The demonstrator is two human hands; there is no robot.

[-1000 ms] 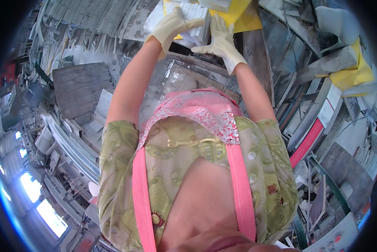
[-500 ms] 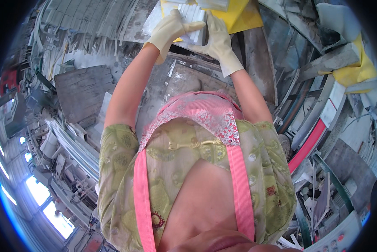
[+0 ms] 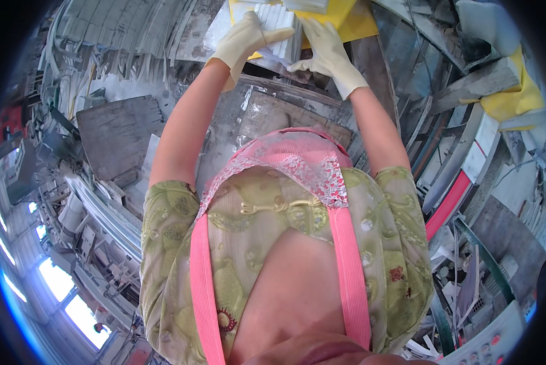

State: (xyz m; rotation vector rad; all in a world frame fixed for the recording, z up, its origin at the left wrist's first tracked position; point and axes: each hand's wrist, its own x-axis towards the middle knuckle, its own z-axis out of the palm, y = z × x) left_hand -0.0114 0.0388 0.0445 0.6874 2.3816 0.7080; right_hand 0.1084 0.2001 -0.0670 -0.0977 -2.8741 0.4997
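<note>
Strips (image 3: 274, 14), upper centre of frame: prob. stiff, heavy-ish, brittle; best held by both sides. L hand (image 3: 241, 41) lays thumb across, can't tell if clamped; R hand (image 3: 329, 55) spread alongside.

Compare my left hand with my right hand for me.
The left hand is on the left side of the white stack, while the right hand is on its right side. The left hand's thumb stretches rightward across the stack; the right hand's thumb points left, near the stack's lower end. Both wear pale cream gloves.
</note>
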